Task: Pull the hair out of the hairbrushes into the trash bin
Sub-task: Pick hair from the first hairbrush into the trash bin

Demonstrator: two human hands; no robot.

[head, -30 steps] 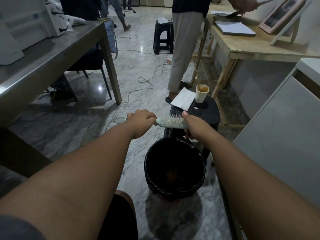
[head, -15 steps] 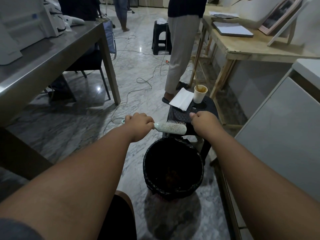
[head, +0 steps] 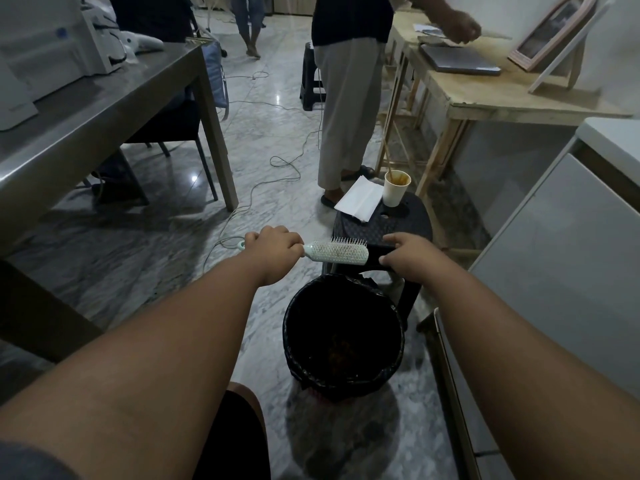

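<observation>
head | left hand (head: 273, 252) grips hairbrush (head: 337, 252) | above trash bin (head: 343, 336)

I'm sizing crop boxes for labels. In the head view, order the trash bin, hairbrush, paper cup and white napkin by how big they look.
Largest to smallest:
1. trash bin
2. hairbrush
3. white napkin; close to the hairbrush, so unsure
4. paper cup

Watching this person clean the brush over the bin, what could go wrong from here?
The hairbrush sits above the far rim of the trash bin, not over its middle, so pulled hair might fall on the floor. The right hand hovers by the black stool, where a paper cup with brown residue stands near the back; a wide swing could tip it. Only the left hand grips the brush handle, so a hard tug may twist it.
</observation>
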